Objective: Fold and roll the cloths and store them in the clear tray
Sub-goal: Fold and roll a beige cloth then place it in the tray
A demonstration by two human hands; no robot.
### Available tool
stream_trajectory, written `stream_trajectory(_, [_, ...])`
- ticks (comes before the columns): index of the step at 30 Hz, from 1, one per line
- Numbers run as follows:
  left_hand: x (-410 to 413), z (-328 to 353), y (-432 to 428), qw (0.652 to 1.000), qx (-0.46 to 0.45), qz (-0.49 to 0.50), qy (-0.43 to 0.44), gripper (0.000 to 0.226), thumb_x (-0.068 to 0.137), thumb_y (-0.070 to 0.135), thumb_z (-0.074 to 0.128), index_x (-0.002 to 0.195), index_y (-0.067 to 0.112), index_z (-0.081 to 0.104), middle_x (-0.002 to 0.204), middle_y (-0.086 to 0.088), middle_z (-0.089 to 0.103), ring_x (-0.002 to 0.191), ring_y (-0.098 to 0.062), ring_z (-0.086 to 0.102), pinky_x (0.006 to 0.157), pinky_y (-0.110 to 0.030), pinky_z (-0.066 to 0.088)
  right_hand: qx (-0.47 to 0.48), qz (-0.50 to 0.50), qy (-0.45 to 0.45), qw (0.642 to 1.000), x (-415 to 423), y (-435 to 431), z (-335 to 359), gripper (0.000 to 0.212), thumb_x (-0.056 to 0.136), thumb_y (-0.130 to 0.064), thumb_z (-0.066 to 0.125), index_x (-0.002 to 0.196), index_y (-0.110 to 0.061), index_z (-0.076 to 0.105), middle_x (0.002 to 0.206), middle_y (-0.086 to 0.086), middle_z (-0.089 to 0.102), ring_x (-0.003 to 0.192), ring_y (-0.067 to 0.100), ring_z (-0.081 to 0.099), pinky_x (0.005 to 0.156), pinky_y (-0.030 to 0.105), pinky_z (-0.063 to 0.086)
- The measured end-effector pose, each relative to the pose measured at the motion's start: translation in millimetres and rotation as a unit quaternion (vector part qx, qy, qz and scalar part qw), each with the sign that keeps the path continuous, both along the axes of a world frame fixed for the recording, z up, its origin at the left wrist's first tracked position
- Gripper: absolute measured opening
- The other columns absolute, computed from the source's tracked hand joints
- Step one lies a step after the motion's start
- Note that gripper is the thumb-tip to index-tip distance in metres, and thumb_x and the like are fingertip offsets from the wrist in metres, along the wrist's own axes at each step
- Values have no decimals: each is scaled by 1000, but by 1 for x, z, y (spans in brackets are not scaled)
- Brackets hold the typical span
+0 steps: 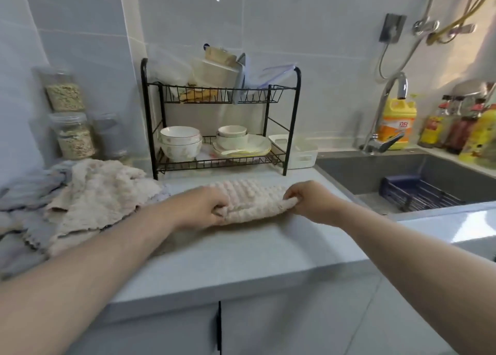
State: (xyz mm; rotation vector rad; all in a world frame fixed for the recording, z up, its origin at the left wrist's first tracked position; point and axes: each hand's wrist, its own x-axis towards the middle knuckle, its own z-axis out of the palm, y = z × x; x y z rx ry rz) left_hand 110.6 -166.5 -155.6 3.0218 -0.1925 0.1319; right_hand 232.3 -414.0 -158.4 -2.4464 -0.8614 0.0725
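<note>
Hands are pinching the bumpy beige fleece cloth (252, 199): left hand (206, 207) gripping its left end, right hand (308, 201) its right, long axis lying left-right.

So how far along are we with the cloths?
Done: no rolled cloth visible anywhere. In hand: the left hand and right hand pinch the ends of one beige bobbled cloth on the white counter. Left: the crumpled heap of beige and grey cloths beside it.

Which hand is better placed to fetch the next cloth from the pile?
Probably left. The left hand is nearer the pile of cloths, which lies on its side of the counter; the right hand pinches the far end of the beige cloth.
</note>
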Motion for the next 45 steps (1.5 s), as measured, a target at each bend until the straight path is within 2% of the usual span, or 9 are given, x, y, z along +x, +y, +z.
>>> stream_trajectory(3, [-19, -26, -13, 996, -45, 19, 71, 31, 83, 37, 70, 67, 19, 49, 73, 5, 55, 66, -10, 49, 58, -24, 37, -57, -12, 58, 997, -17, -17, -15, 35, 80, -4, 56, 111, -16, 63, 105, -2, 61, 95, 17, 58, 69, 19, 45])
stream_trajectory(7, [-22, -19, -19, 948, -300, 105, 2, 24, 94, 40, 58, 88, 19, 69, 92, 1, 69, 83, -16, 64, 77, -27, 50, 102, -30, 219, 970, -22, -33, -11, 36, 82, -2, 51, 116, -9, 57, 118, 14, 59, 99, 24, 57, 82, 29, 47])
stream_trajectory(15, [4, -55, 1, 980, -147, 97, 96, 59, 91, 36, 61, 146, 28, 40, 157, 7, 29, 145, -11, 25, 119, -28, 16, -45, 20, 119, 992, -13, -26, -23, 34, 89, -21, 57, 122, -16, 65, 119, -4, 61, 111, 15, 56, 96, 26, 43])
stream_trajectory(21, [2, -53, 6, 971, -156, 85, 158, 88, 70, 44, 55, 151, 37, 22, 163, 7, 5, 149, -11, 0, 122, -34, 0, -89, 19, 6, 996, -5, -23, -28, 16, 86, -17, 57, 100, -24, 59, 96, -7, 57, 90, 19, 56, 64, 23, 44])
stream_trajectory(27, [-3, -46, 4, 973, -48, 80, 210, 145, 36, 101, 46, 154, 33, -2, 162, 5, -12, 149, -15, -13, 120, -37, -6, -65, 30, -36, 997, -14, -43, -15, 26, 83, -5, 61, 102, -19, 71, 100, -2, 65, 92, 16, 56, 75, 25, 45])
stream_trajectory(32, [-14, -44, -2, 978, -112, 106, 137, 104, 74, 65, 66, 155, 31, 11, 163, 6, -1, 150, -15, -1, 121, -38, 4, -170, 22, 11, 985, -19, -78, -10, 43, 79, 2, 44, 89, -25, 76, 103, -7, 66, 97, 13, 60, 81, 20, 46])
stream_trajectory(36, [-24, -39, 1, 978, -159, 130, 45, 57, 91, 37, 59, 145, 29, 41, 157, 6, 30, 139, -12, 36, 115, -33, 26, -25, -37, 20, 999, -13, -62, -15, 35, 87, -8, 46, 110, -21, 70, 118, -2, 65, 113, 17, 58, 96, 29, 45])
stream_trajectory(40, [-37, -37, -1, 985, -91, 103, 105, 60, 87, 40, 58, 144, 40, 38, 155, 16, 31, 141, -7, 31, 116, -29, 23, -149, 48, 11, 988, -19, -23, -38, 52, 92, -52, 52, 136, -25, 51, 133, -2, 56, 120, 20, 55, 102, 34, 43])
stream_trajectory(45, [-52, -27, 11, 980, -33, 89, 175, 79, 79, 32, 57, 149, 45, 23, 160, 17, 14, 145, -3, 16, 116, -22, 13, -186, 74, -15, 980, -3, -22, -38, 67, 88, -59, 55, 146, -30, 40, 153, -7, 33, 138, 16, 35, 114, 30, 26])
